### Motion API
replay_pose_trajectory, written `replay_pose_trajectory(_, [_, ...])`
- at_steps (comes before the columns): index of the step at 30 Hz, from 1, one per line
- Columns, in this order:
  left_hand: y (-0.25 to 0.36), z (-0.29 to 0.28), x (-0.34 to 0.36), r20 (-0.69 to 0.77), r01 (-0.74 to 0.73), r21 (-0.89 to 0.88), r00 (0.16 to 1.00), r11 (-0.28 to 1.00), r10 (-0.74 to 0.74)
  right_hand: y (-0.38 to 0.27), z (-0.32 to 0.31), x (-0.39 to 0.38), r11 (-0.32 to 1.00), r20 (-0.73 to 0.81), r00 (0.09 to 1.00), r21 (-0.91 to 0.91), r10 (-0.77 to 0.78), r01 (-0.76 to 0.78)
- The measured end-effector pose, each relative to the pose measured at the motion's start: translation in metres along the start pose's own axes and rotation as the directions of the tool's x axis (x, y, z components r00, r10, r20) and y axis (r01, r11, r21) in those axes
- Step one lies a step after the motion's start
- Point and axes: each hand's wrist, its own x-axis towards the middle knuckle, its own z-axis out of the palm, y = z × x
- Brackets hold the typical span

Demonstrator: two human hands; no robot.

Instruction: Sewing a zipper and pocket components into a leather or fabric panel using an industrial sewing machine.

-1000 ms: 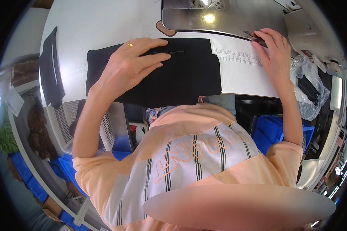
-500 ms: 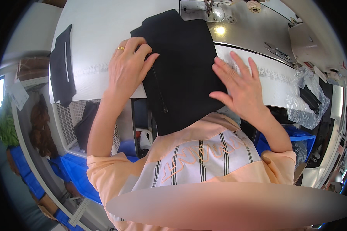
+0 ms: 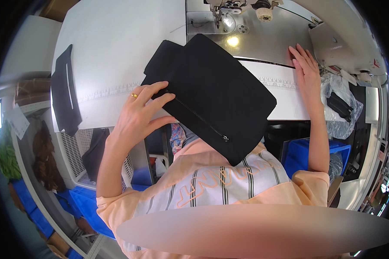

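Note:
A black fabric panel (image 3: 212, 86) with stepped corners and a zipper (image 3: 201, 118) lies slanted on the white table, its near end hanging over the front edge towards my lap. My left hand (image 3: 140, 110), with a ring, rests its fingertips on the panel near the upper end of the zipper; its thumb is spread apart at the panel's edge. Well off to the right, my right hand (image 3: 306, 71) reaches over the metal machine bed, fingers stretched out. Whatever lies under that hand is hidden.
A sewing machine (image 3: 227, 19) stands at the back. On the table's left lies a dark fabric piece (image 3: 67, 93) with a pale slit. A plastic bag (image 3: 352, 108) with a black item sits at right. Below are a white basket (image 3: 75, 151) and a blue bin (image 3: 298, 153).
My right hand has left the panel and moved right onto the machine bed, over where thread snips lay. The panel has turned counter-clockwise, its zipper end swinging right, with my left hand still on it.

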Motion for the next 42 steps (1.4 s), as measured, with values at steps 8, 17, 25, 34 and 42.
replay_pose_trajectory(8, [0.022, 0.03, 0.008, -0.191, -0.052, 0.313, 0.975, 0.948, 0.116, -0.097, -0.034, -0.005, 0.957, 0.114, 0.959, 0.168, -0.258, 0.238])
replay_pose_trajectory(17, [0.034, 0.028, 0.047, -0.089, -0.213, 0.282, 0.965, 0.935, 0.246, -0.096, -0.009, -0.003, 0.979, 0.138, 0.969, 0.001, -0.204, 0.206])
replay_pose_trajectory(25, [0.037, 0.028, 0.056, 0.033, -0.257, 0.289, 0.965, 0.922, 0.259, -0.105, -0.012, 0.039, 0.948, 0.165, 0.934, 0.102, -0.316, 0.302])
replay_pose_trajectory(34, [-0.004, 0.036, 0.133, -0.138, -0.299, 0.355, 0.92, 0.886, 0.366, -0.044, 0.047, 0.099, 0.969, 0.116, 0.962, -0.002, -0.246, 0.248])
replay_pose_trajectory(42, [-0.012, 0.048, 0.137, -0.214, -0.303, 0.345, 0.896, 0.888, 0.388, -0.081, 0.033, 0.082, 0.861, -0.079, 0.875, 0.155, -0.477, 0.484])
